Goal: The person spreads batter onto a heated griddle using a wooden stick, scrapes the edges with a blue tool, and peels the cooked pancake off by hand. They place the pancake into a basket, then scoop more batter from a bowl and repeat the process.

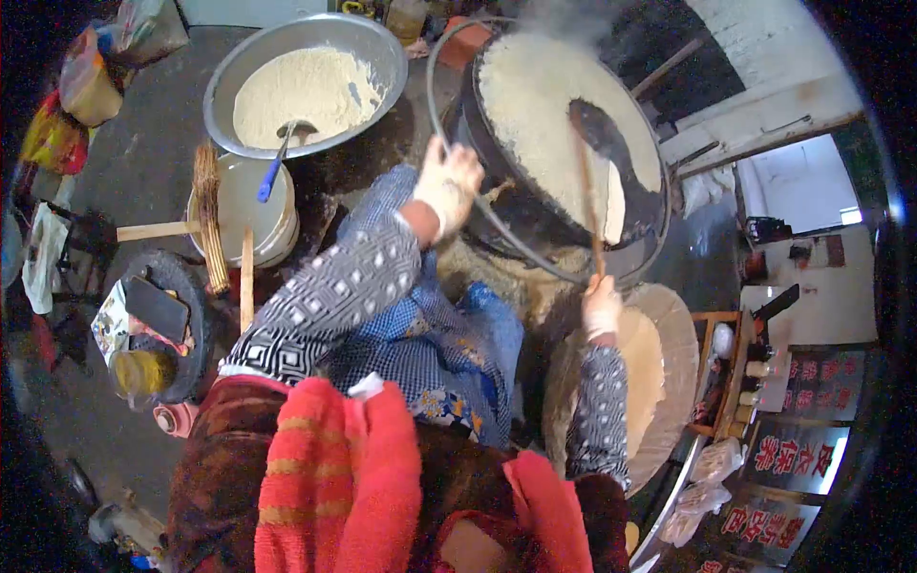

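Observation:
My left hand (449,186), in a pale glove, is closed around the grey hoop (521,250) that circles the griddle. In my right hand (602,307), also gloved, is the end of a long wooden stick (585,181) that reaches over the round griddle (482,158). A pale, steaming layer of batter or crepe (544,95) covers most of the griddle. Near the stick, part of the dark surface is bare, with a whitish strip beside it. Below my right hand stands a wide basin (683,334) lined with clear plastic, holding a tan, flat layer.
A metal bowl (215,81) of pale batter with a blue-handled ladle (271,177) stands at upper left. Below it is a bucket (287,224) with a straw brush (208,210) across it. A phone (158,308) lies on a dark round stand. Wooden shelving (731,372) is at right.

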`<state>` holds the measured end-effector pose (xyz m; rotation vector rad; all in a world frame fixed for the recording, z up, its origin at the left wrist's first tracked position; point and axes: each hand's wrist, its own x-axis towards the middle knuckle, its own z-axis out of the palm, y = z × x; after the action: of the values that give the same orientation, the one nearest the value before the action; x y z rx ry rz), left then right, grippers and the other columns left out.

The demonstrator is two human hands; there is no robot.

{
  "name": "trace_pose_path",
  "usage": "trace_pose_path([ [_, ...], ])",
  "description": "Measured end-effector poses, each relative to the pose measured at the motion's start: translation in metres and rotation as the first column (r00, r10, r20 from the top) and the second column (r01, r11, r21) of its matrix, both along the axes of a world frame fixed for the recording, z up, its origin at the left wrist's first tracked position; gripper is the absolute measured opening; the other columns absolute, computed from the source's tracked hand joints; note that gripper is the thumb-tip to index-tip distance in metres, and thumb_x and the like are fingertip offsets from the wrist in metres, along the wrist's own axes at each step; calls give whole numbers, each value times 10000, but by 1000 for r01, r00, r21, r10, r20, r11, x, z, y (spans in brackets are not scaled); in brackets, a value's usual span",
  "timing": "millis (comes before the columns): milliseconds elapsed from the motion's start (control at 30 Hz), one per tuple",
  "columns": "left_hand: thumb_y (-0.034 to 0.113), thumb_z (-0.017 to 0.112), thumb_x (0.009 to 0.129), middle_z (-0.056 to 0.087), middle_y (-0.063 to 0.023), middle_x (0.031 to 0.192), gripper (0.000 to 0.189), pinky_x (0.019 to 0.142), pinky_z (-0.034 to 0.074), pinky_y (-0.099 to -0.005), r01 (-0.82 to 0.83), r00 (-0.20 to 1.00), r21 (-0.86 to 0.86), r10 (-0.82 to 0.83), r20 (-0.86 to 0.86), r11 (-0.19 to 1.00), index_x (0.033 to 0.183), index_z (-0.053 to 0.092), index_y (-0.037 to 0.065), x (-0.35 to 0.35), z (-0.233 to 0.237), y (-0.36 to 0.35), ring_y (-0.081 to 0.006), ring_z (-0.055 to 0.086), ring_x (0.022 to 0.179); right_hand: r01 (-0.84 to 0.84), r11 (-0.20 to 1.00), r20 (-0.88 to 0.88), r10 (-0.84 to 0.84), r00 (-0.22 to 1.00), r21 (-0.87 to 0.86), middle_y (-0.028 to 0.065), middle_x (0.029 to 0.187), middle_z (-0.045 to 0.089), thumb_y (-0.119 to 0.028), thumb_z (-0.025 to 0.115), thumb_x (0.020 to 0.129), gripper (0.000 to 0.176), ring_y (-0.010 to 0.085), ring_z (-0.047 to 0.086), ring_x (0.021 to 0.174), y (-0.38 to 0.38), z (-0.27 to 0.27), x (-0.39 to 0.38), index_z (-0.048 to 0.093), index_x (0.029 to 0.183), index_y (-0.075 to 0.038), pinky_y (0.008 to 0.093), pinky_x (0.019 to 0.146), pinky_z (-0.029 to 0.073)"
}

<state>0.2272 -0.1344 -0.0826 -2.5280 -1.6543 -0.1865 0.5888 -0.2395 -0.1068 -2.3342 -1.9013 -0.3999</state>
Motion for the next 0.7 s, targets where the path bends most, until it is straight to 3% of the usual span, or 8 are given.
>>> trace_pose_path([
  [67, 144, 469, 850, 512, -124, 1334, 398, 1110, 164, -595, 187, 955, 141, -213, 207, 972, 1237, 542, 84, 30, -29, -24, -268, 442, 1281, 85, 992, -15, -86, 996, -88, 250, 680, 615, -346, 469, 937, 304, 466, 597, 639, -4, -19, 2, 510, 939, -45, 567, 599, 469],
  [133, 183, 448, 878, 458, -137, 1398, 478, 1136, 120, -569, 281, 960, -45, -281, 19, 959, 1329, 472, 25, 46, -22, -51, -271, 367, 1343, 167, 985, -63, -165, 984, 29, 237, 682, 623, -359, 461, 936, 318, 453, 601, 631, 8, -35, 36, 533, 932, -49, 566, 599, 472],
  [333, 201, 446, 886, 385, -155, 1457, 532, 1158, 92, -519, 250, 968, 4, -250, 22, 968, 1383, 406, 13, 38, -39, -46, -285, 287, 1393, 110, 994, -16, -110, 994, -6, 259, 746, 623, -337, 500, 923, 262, 437, 614, 689, 10, -10, 3, 519, 908, -76, 565, 611, 462],
  [400, 183, 424, 897, 374, -149, 1467, 525, 1157, 94, -518, 246, 967, -15, -246, -68, 969, 1391, 388, 9, 32, -29, -51, -281, 279, 1397, 99, 995, 10, -99, 995, -21, 258, 731, 622, -345, 495, 925, 277, 445, 610, 663, 3, -18, 7, 520, 889, -71, 555, 596, 474],
  [467, 197, 415, 905, 352, -146, 1481, 535, 1156, 85, -528, 238, 966, -29, -240, -95, 971, 1403, 366, 8, 30, -33, -45, -280, 276, 1400, 213, 977, -67, -212, 975, 7, 256, 734, 625, -357, 479, 934, 295, 450, 610, 672, 16, -27, 35, 523, 898, -68, 548, 618, 481],
  [500, 194, 404, 909, 352, -144, 1482, 528, 1154, 84, -536, 238, 960, -26, -240, -143, 971, 1403, 367, 12, 26, -28, -47, -280, 278, 1399, 170, 985, -85, -169, 982, 6, 260, 736, 626, -361, 462, 943, 308, 456, 611, 682, 20, -12, 26, 528, 910, -62, 544, 626, 480],
  [533, 191, 392, 914, 352, -141, 1483, 521, 1152, 82, -544, 238, 952, -19, -237, -191, 971, 1403, 368, 15, 22, -24, -46, -280, 281, 1398, 233, 971, -140, -240, 961, -61, 271, 773, 630, -363, 476, 939, 336, 463, 608, 780, 22, 3, 16, 541, 899, -36, 545, 693, 477],
  [700, 155, 382, 912, 399, -131, 1453, 470, 1144, 97, -568, 179, 982, 19, -177, -66, 984, 1363, 425, 31, 14, -36, -33, -272, 330, 1374, 194, 965, -53, -206, 977, -176, 276, 756, 630, -378, 439, 944, 316, 465, 616, 737, 17, -11, 6, 525, 970, -75, 566, 688, 471],
])
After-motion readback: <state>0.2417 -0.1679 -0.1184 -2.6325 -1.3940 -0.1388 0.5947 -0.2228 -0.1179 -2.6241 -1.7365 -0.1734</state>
